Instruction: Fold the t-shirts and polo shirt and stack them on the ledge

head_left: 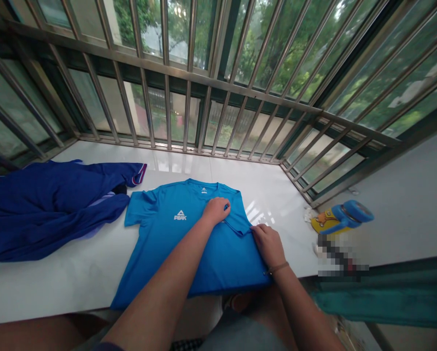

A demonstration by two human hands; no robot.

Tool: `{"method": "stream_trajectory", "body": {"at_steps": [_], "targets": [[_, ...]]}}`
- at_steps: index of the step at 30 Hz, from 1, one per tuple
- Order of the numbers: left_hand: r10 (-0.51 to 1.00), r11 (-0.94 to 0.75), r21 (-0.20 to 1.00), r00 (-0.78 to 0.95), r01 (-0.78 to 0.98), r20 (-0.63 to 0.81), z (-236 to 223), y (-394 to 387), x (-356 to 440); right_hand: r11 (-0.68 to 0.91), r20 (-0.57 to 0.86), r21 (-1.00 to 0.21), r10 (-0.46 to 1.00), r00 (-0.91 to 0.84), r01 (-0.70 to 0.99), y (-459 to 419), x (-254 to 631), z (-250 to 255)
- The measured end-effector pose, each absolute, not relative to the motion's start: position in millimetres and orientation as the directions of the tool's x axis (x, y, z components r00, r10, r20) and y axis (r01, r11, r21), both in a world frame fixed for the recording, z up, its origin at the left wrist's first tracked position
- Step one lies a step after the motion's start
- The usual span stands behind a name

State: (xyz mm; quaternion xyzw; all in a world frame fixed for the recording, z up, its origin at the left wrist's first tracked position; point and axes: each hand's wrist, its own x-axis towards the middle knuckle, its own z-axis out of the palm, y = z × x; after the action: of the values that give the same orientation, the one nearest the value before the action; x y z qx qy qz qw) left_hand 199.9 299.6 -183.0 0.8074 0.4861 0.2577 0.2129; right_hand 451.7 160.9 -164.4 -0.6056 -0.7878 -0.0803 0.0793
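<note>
**Bright blue T-shirt (160, 234) on a white tiled ledge (57, 287)**

In the head view, the shirt lay near the ledge's front edge, its side toward the right end folded inward. The left hand (215, 210) sat on the fold by the collar and the right hand (267, 245) on the fold's lower edge (a thin cord circled that wrist). The fingers of both lay narrowly together; any grip could not be told. A crumpled navy jacket (50, 209) lay toward the left end, a blue-and-yellow cylindrical container (344, 218) near the right corner.

A pixelated object (342, 254) defies identification at right, a dark-blue garment (39, 209) runs off the left edge, and the left forearm (156, 278) hides part of a blue T-shirt (225, 270); a white scrap (308, 214) is too small to tell.
</note>
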Motion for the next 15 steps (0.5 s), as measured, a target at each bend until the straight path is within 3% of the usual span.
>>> {"method": "stream_trajectory", "body": {"at_steps": [8,15], "targets": [[0.892,-0.44,0.597,0.401,0.67,0.208,-182.6,299.9,201.0,0.217,0.161,0.032,0.962,-0.219,0.976,156.8,468.2,-157.9],[0.898,-0.435,0.594,0.376,0.677,0.229,-179.7,294.9,201.3,0.29,0.3,-0.08,0.919,-0.255,0.953,161.7,433.5,-168.3]]}}
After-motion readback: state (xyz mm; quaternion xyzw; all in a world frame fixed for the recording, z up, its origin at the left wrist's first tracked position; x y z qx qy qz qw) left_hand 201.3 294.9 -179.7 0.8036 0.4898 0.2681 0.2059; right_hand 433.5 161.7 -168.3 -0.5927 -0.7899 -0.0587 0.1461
